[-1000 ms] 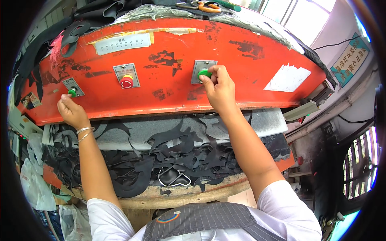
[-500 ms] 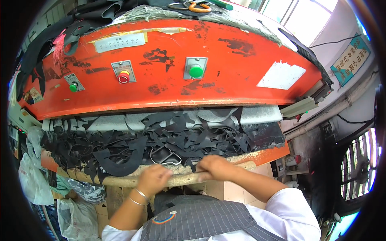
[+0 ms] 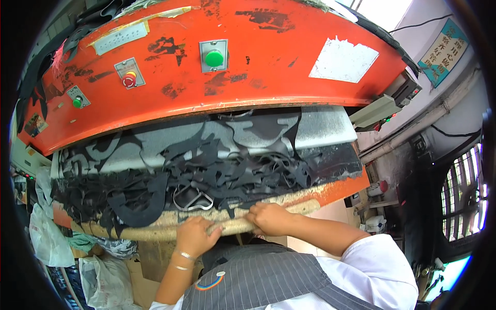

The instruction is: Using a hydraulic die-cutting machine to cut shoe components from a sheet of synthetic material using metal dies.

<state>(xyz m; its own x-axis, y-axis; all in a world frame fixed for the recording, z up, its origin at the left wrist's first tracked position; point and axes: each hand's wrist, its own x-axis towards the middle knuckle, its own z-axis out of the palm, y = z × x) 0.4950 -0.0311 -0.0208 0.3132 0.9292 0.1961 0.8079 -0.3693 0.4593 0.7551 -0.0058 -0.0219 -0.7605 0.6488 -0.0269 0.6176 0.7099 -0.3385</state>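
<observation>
My left hand is closed over the pale wooden bar along the machine's front edge, its thumb lying on the bar. To its right, my right hand is wrapped over the same bar. Just beyond them, a silver-edged cutting die lies among a heap of black offcuts. A large curved black scrap rests to the left of the die. Behind the heap, cut black sheet material lies over a whitish board, and another metal-edged die shows partly under the red press head.
The red press head spans the far side, with a large green button, a red stop button and a smaller green button. A grey box juts out at its right. Plastic bags stand at lower left.
The view has shifted forward, so the press head sits higher and more of the board and cut sheet shows. My left hand has settled on the bar; my right hand still grips it.
</observation>
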